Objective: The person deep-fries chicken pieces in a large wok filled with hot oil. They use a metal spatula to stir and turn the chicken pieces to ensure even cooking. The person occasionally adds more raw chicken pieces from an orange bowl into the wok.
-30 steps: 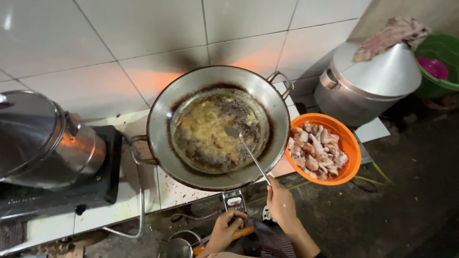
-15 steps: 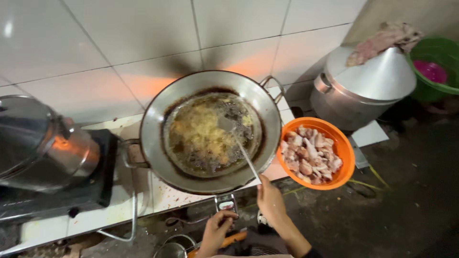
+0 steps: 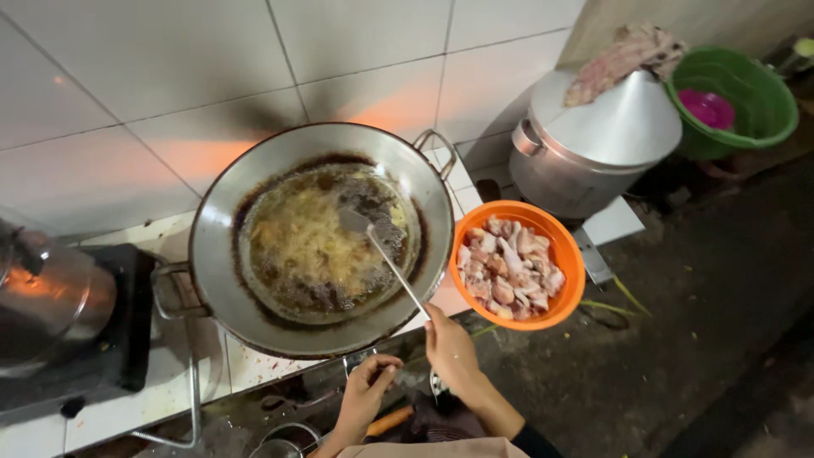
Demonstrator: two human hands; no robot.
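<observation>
right hand [image 3: 449,343] closed on spatula [image 3: 386,259], stirring bubbling oil in wok [image 3: 254,203] | keeping blade low, strokes slow | left hand [image 3: 369,390] curling at stove knob, grip unclear | bowl of raw chicken [image 3: 515,265] just beside right hand

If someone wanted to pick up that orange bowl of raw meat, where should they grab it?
Probably by the rim of the orange bowl on its right side. That edge is bare and faces open floor, while the left edge sits against the hot wok. Two hands from opposite sides would likely steady it, since it looks full.
</observation>
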